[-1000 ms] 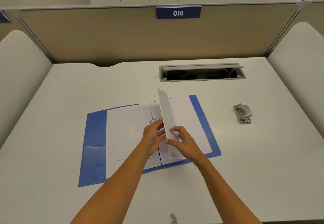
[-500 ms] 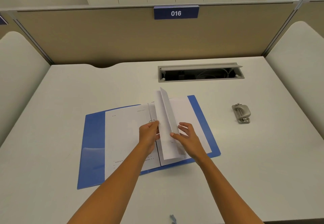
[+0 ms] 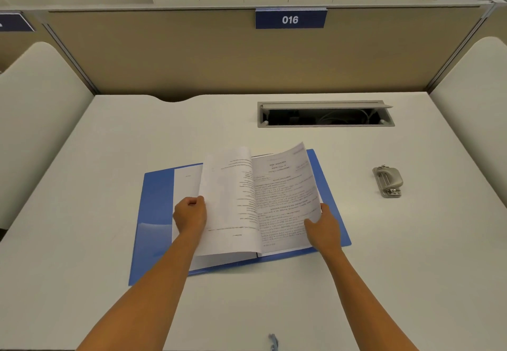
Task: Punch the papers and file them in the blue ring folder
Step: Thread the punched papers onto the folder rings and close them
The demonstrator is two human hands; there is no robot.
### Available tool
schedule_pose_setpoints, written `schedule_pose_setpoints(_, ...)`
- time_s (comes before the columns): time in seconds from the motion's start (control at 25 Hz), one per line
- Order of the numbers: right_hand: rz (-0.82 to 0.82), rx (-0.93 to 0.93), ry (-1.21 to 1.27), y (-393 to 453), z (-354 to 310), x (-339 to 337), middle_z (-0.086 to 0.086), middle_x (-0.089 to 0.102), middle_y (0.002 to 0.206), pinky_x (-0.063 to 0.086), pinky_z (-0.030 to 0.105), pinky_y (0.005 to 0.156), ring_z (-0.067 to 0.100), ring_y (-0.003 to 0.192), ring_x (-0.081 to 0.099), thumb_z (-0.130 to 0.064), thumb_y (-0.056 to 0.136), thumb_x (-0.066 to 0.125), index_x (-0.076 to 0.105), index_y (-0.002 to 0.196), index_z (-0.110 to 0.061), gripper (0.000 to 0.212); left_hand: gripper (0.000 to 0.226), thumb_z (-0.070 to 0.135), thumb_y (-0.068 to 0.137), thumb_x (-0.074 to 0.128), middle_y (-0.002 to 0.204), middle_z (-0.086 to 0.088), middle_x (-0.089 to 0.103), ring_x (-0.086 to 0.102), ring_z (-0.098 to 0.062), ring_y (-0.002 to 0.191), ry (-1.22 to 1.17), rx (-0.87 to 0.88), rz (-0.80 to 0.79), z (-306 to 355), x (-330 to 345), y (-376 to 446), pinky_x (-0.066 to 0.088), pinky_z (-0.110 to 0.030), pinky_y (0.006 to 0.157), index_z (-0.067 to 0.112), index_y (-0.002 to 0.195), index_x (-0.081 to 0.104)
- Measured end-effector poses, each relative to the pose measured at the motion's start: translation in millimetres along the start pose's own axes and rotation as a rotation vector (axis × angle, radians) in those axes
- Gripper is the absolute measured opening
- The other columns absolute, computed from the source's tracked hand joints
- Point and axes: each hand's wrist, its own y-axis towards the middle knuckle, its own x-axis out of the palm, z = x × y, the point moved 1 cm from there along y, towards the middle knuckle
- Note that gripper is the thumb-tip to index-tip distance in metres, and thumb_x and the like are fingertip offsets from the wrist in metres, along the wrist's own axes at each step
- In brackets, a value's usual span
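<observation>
The blue ring folder [image 3: 153,213] lies open on the white desk [image 3: 109,136]. White sheets lie on both halves. My left hand [image 3: 189,214] grips the left edge of a lifted sheet [image 3: 227,202] that arches over the middle of the folder. My right hand [image 3: 323,227] holds the right edge of a printed sheet [image 3: 285,199], which curls up off the right half. The rings are hidden under the papers. The grey hole punch [image 3: 387,181] stands on the desk to the right of the folder, apart from both hands.
An open cable tray [image 3: 325,114] is sunk into the desk behind the folder. A beige partition with a "016" sign [image 3: 290,19] closes the back. Padded side panels [image 3: 38,120] flank the desk. A small blue-grey object [image 3: 273,341] lies at the front edge.
The sheets that stood upright at the folder's spine have been spread apart. My left hand moved left with one sheet and my right hand moved right with the printed one.
</observation>
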Motion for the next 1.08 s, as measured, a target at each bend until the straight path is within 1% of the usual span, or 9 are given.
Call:
schedule_pose_setpoints(0.12, 0.005, 0.023, -0.057, 0.3, 6.2, 2.9, 0.014, 0.062, 0.116, 0.054, 0.042, 0.085, 0.031, 0.099, 0.062, -0.017, 0.093, 0.056, 0.048, 0.123, -0.008, 0.033, 0.018, 0.018, 0.095, 0.053, 0.083, -0.008, 0.060, 0.054, -0.023, 0.077, 0.053, -0.039, 0.047, -13.7, -15.0, 10.8, 0.044, -0.032, 0.069, 0.005, 0.086, 0.063)
schedule_pose_setpoints(0.28, 0.015, 0.031, -0.073, 1.2, 4.3, 4.1, 0.013, 0.062, 0.113, 0.054, 0.042, 0.085, 0.032, 0.097, 0.062, -0.018, 0.093, 0.056, 0.051, 0.121, -0.008, 0.030, 0.020, 0.020, 0.094, 0.053, 0.077, -0.007, 0.058, 0.054, -0.024, 0.074, 0.093, -0.078, 0.076, -25.8, -21.6, 17.0, 0.045, -0.034, 0.068, 0.007, 0.081, 0.060)
schedule_pose_setpoints(0.48, 0.021, 0.044, -0.087, 2.9, 5.1, 4.2, 0.013, 0.063, 0.111, 0.054, 0.040, 0.082, 0.032, 0.096, 0.062, -0.017, 0.094, 0.055, 0.053, 0.118, -0.007, 0.027, 0.016, 0.019, 0.093, 0.053, 0.084, -0.009, 0.062, 0.058, -0.028, 0.079, 0.141, -0.088, 0.158, -32.5, -31.6, 20.9, 0.050, -0.039, 0.072, 0.010, 0.083, 0.061)
schedule_pose_setpoints(0.6, 0.038, 0.062, -0.080, 0.8, 4.3, 5.1, 0.013, 0.063, 0.112, 0.054, 0.041, 0.082, 0.032, 0.096, 0.063, -0.019, 0.093, 0.056, 0.052, 0.119, -0.008, 0.028, 0.021, 0.017, 0.091, 0.052, 0.083, -0.012, 0.062, 0.059, -0.033, 0.083, 0.227, -0.072, 0.200, -39.0, -41.5, 25.7, 0.055, -0.045, 0.077, 0.013, 0.072, 0.060)
schedule_pose_setpoints(0.72, 0.029, 0.059, -0.076, -2.2, -0.1, 4.5, 0.013, 0.063, 0.114, 0.054, 0.040, 0.083, 0.032, 0.097, 0.063, -0.020, 0.094, 0.056, 0.052, 0.121, -0.008, 0.031, 0.030, 0.015, 0.091, 0.052, 0.076, -0.016, 0.063, 0.062, -0.040, 0.084, 0.325, -0.007, 0.216, -46.9, -45.1, 31.7, 0.056, -0.050, 0.073, 0.012, 0.062, 0.054)
schedule_pose_setpoints(0.84, 0.007, 0.037, -0.112, -5.3, -8.9, 5.5, 0.013, 0.063, 0.116, 0.053, 0.039, 0.084, 0.030, 0.097, 0.063, -0.026, 0.094, 0.054, 0.051, 0.121, -0.008, 0.033, 0.011, 0.014, 0.091, 0.056, 0.100, -0.017, 0.061, 0.057, -0.040, 0.101, 0.388, 0.021, 0.187, -41.3, -44.2, 29.6, 0.052, -0.050, 0.082, 0.005, 0.087, 0.062)
schedule_pose_setpoints(0.92, 0.003, 0.019, -0.114, -10.6, -20.5, 7.3, 0.012, 0.063, 0.116, 0.052, 0.034, 0.080, 0.025, 0.090, 0.061, -0.030, 0.094, 0.053, 0.050, 0.121, -0.009, 0.034, 0.021, 0.013, 0.088, 0.062, 0.117, -0.019, 0.054, 0.050, -0.038, 0.112, 0.387, 0.055, 0.184, -34.0, -38.1, 28.0, 0.046, -0.049, 0.090, 0.004, 0.106, 0.058)
schedule_pose_setpoints(1.0, -0.022, -0.017, -0.089, -21.5, -37.2, 11.9, 0.009, 0.063, 0.115, 0.050, 0.030, 0.073, 0.019, 0.085, 0.058, -0.030, 0.095, 0.052, 0.046, 0.123, -0.011, 0.034, 0.029, 0.015, 0.086, 0.065, 0.119, -0.017, 0.052, 0.048, -0.034, 0.114, 0.353, 0.174, 0.151, -21.4, -28.8, 20.9, 0.046, -0.047, 0.092, 0.005, 0.111, 0.054)
schedule_pose_setpoints(1.08, -0.082, -0.053, -0.077, -36.3, -56.5, 21.6, 0.007, 0.062, 0.117, 0.053, 0.033, 0.074, 0.023, 0.091, 0.063, -0.023, 0.097, 0.048, 0.041, 0.130, -0.014, 0.035, 0.024, 0.021, 0.087, 0.067, 0.112, -0.010, 0.056, 0.051, -0.025, 0.107, 0.267, 0.311, 0.072, -7.7, -14.6, 9.6, 0.047, -0.039, 0.088, 0.008, 0.105, 0.058)
